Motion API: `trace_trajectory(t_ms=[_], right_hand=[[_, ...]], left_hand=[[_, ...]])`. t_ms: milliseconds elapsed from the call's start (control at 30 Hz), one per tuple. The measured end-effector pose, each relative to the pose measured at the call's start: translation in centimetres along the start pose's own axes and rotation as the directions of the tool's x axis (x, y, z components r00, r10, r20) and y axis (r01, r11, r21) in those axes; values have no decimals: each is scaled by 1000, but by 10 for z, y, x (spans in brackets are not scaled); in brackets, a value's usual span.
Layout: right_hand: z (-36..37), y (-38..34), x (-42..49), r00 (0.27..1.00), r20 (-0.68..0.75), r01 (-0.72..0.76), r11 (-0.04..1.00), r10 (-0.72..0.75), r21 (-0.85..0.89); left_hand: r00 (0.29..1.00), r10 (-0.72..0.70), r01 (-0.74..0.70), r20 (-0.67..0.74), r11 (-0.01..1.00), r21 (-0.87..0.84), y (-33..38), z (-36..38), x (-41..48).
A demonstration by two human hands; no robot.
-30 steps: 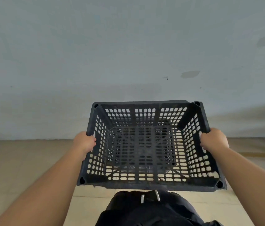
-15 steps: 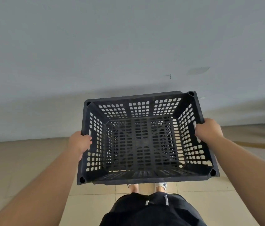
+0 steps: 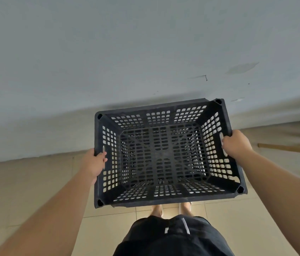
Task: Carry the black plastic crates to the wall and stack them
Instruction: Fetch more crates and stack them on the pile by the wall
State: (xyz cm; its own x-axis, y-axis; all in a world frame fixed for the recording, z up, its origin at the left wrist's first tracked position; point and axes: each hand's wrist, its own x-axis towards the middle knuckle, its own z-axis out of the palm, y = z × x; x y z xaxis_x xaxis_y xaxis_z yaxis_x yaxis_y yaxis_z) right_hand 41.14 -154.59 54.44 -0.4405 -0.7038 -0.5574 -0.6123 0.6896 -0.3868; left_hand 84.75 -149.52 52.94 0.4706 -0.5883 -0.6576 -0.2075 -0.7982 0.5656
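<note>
Head view: one black crate is up in the air in front of the person, open top facing the camera.
Left hand: fingers curled through the left handle slot, gripping the crate.
Right hand: clamped round the right rim at its slot, gripping too.
Where: the far rim is near the wall, with tiled floor below.
Done: I'd say the carry is nearly over.
Left: the crate is not yet set down. No other crate or stack shows, so stacking remains.
</note>
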Motion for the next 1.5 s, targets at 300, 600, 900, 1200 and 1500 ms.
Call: trace_trajectory(t_ms=[300, 600, 900, 1200, 1500], right_hand=[[5, -8, -3, 997, 40, -67, 987, 73, -144], [0, -10, -3, 991, 104, -66, 989, 80, -133], [11, 8, -30, 999, 38, -21, 993, 26, -112], [7, 12, -17, 996, 88, 1, 984, 15, -179], [2, 9, -4, 993, 115, 16, 992, -1, -127]], left_hand=[[1000, 17, -18, 17, 999, 46, -7, -5, 3], [999, 40, -45, 27, 974, 223, -13, -10, 4], [995, 73, -51, -75, 963, 266, -16, 4, 8], [994, 1, 32, -106, 950, 309, -8, 6, 8], [991, 12, 26, -131, 959, 282, -10, 11, 6]])
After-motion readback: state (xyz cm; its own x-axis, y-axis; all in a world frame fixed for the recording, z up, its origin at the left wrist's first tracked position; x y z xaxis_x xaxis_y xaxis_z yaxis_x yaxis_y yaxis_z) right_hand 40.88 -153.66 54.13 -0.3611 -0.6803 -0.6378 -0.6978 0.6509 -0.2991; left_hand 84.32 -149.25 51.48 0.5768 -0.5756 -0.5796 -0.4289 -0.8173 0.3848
